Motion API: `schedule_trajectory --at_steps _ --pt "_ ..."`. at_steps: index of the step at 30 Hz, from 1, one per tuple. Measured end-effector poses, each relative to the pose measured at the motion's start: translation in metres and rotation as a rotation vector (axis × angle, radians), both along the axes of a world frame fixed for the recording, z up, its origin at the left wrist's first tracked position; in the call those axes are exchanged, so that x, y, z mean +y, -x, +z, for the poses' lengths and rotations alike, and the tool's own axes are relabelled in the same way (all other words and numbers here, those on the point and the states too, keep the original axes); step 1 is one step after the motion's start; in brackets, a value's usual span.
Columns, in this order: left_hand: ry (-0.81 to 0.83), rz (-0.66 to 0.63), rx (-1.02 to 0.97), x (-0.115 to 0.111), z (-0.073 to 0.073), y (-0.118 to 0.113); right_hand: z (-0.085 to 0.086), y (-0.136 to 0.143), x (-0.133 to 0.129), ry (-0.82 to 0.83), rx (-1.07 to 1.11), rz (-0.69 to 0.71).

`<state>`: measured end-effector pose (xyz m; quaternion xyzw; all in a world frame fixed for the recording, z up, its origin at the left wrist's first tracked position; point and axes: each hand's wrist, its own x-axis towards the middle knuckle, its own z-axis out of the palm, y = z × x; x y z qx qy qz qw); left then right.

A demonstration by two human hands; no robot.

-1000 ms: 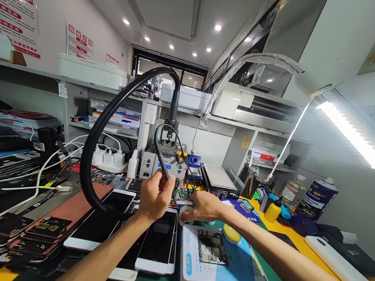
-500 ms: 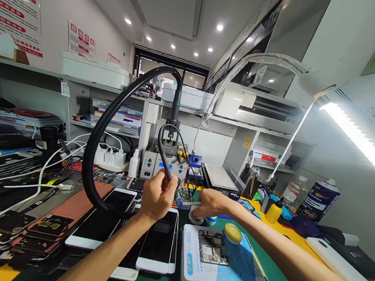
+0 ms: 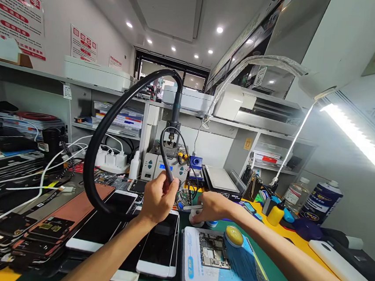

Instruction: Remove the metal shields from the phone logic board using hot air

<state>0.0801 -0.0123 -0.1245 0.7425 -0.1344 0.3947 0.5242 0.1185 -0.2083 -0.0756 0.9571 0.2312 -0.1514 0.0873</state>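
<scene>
My left hand [image 3: 159,196] is closed round a black tool handle with a cable [image 3: 168,165], held above white-framed phones [image 3: 157,248]. To its right, my right hand [image 3: 210,206] is closed on slim metal tweezers [image 3: 193,207] that point left toward a small circuit board [image 3: 185,197]. A small round white container [image 3: 196,218] sits under the fingers of my right hand. Nearer me, a blue and white box [image 3: 200,278] bears a phone logic board [image 3: 213,250] and a round tin of yellow paste [image 3: 234,236].
A grey station with a blue display [image 3: 150,167] stands behind the hands, and a thick black hose [image 3: 90,162] loops at the left. Stacked phone parts [image 3: 9,229] cover the left side. Bottles, a yellow one [image 3: 275,214] among them, and a bright lamp [image 3: 360,137] are at the right.
Both hands keep their holds and have hardly moved. The whole view has shifted slightly.
</scene>
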Motion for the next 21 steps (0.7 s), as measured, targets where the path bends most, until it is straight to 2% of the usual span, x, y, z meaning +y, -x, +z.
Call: schedule_trajectory --at_steps 6,9,12,16,21 --pt "0.014 -0.072 0.055 -0.001 0.004 0.003 0.002 0.000 -0.008 -0.147 0.022 0.023" --pt "0.039 -0.149 0.103 -0.002 0.006 0.006 0.012 0.006 -0.021 -0.283 0.054 0.038" --pt "0.087 -0.255 0.175 -0.004 0.007 0.006 0.027 0.017 -0.047 -0.448 0.065 0.001" --pt "0.203 -0.397 0.299 -0.007 0.007 0.004 0.041 0.033 -0.088 -0.753 0.075 -0.139" --pt "0.340 -0.489 0.408 -0.011 0.012 0.003 0.037 0.053 -0.118 -1.248 0.105 -0.255"
